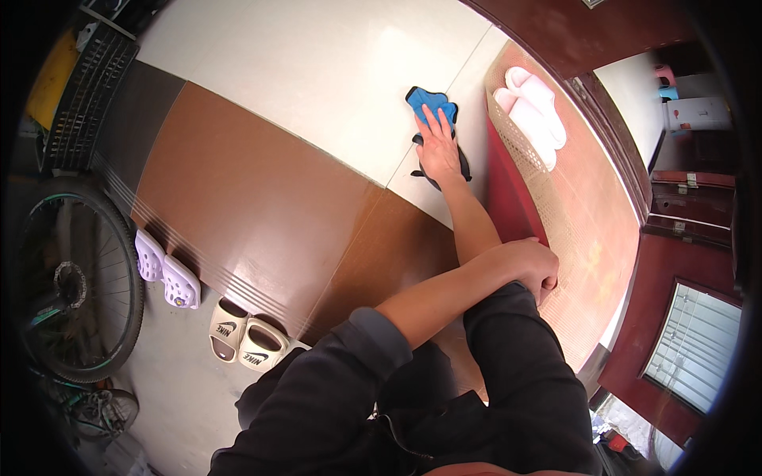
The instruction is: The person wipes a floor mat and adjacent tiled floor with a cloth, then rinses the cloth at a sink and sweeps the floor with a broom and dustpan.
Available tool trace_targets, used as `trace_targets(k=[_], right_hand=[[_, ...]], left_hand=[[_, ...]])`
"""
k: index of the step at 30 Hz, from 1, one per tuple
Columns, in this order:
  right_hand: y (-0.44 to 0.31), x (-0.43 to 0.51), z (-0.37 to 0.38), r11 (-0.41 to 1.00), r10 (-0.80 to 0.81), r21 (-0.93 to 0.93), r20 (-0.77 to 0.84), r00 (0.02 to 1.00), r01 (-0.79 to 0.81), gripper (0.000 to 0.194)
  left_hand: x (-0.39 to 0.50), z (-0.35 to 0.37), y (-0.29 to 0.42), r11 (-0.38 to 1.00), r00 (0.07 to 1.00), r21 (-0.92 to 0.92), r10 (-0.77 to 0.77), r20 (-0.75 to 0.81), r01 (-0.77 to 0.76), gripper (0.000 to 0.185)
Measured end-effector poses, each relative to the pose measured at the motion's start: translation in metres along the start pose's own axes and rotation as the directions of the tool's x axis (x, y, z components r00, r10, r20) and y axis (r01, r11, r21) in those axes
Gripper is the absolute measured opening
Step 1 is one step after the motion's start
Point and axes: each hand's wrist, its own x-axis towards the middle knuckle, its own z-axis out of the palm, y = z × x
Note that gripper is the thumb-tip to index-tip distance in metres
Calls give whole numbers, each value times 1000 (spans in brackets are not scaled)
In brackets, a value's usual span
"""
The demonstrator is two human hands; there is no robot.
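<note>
My right hand [439, 152] lies palm down with its fingers spread on a blue fabric piece with black trim [421, 98], on the pale floor tile [333, 77]. Part of the piece is hidden beneath the hand, and black fabric with a strap shows around the palm. My left forearm crosses over my right arm. At the near side of a perforated pinkish-brown floor mat [589, 238], my left hand [539, 268] is closed on the raised edge. The mat's red underside [512, 190] shows along the lifted edge.
Pale pink slippers [533, 113] rest on the mat. Brown tiles [250, 172] with a ridged edge form a step. Beyond it are lilac clogs [166, 271], beige Nike slides [250, 339] and a bicycle wheel [77, 279]. A dark red door [643, 333] stands at right.
</note>
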Motion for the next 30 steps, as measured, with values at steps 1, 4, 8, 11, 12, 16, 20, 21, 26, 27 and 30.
trace_targets(k=[1, 4, 8, 11, 12, 16, 20, 21, 26, 27, 30], right_hand=[[11, 15, 1, 999, 32, -11, -16, 999, -32, 61], [51, 54, 0, 974, 225, -4, -73, 972, -226, 62], [52, 56, 13, 917, 393, 7, -196, 898, -400, 61], [41, 36, 7, 856, 515, 70, -193, 835, -512, 57], [44, 22, 12, 856, 507, 30, -246, 826, -516, 57], [28, -63, 12, 836, 543, 44, -216, 812, -547, 58], [9, -196, 16, 901, 419, -40, -180, 890, -432, 63], [-6, -236, 5, 896, 410, -120, -145, 900, -427, 65], [2, -460, 8, 920, 391, -28, 105, 914, -390, 71], [2, -503, 2, 896, 441, -26, 158, 883, -443, 70], [-5, -641, -26, 770, 638, -98, 81, 766, -631, 64]], left_hand=[[2, -5, -1, 999, 999, -17, 36, -24, -37, 20], [2, -19, -7, 989, 988, -69, 120, -100, -127, 18], [-12, -25, 3, 997, 1000, -74, -5, -11, 4, 16], [-10, -12, 11, 999, 996, -49, -1, -94, -4, 13], [-7, -4, 15, 998, 978, -58, 16, -206, -29, 12], [-1, 46, 32, 990, 832, -127, -24, -555, -56, 12], [-26, 65, 50, 990, 724, -133, -131, -677, 54, 18], [-33, 67, 49, 988, 688, -132, -147, -711, 75, 20], [-72, 76, 28, 981, 669, -47, -164, -725, 189, 22], [-80, 79, 18, 973, 647, -113, -219, -731, 202, 24], [-116, 95, 7, 871, 519, -180, -426, -741, 457, 21]])
